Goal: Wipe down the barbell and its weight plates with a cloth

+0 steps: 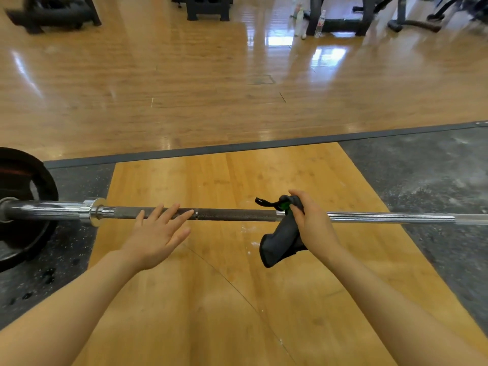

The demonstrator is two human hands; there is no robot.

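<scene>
Head view, looking forward and down. Barbell (237, 214) lies horizontally across the middle of the frame, running from the left edge to the right edge; dark knurled section at centre, bright steel to the right, chrome collar at left. One weight plate (29, 180), black, visible at the left edge on the bar's sleeve; the bar's other end runs out of frame at right, so the plate count there cannot be told. Left hand (155, 233) is at lower centre-left, fingers straight and spread, holding nothing, fingertips over the knurled section; contact with the bar cannot be confirmed. Right hand (311, 220) is at centre-right, fingers curled round a dark grey cloth (280, 241) bunched against the bar where knurl meets bright steel; the cloth's loose end hangs below the bar, and a small green patch and a black tab show at its top. The hand and cloth cover that part of the bar. Underfoot: one wooden platform panel (237, 299) in the lower centre, flanked by two speckled dark rubber mats (435, 180), left and right, the right one dusted white. Beyond a dark border strip, glossy wood plank floor (184, 75) fills the upper half, with window glare. Along the top edge: black equipment frames (208, 9), blurred; two clear bottles (320, 23) stand on the floor at upper right.
</scene>
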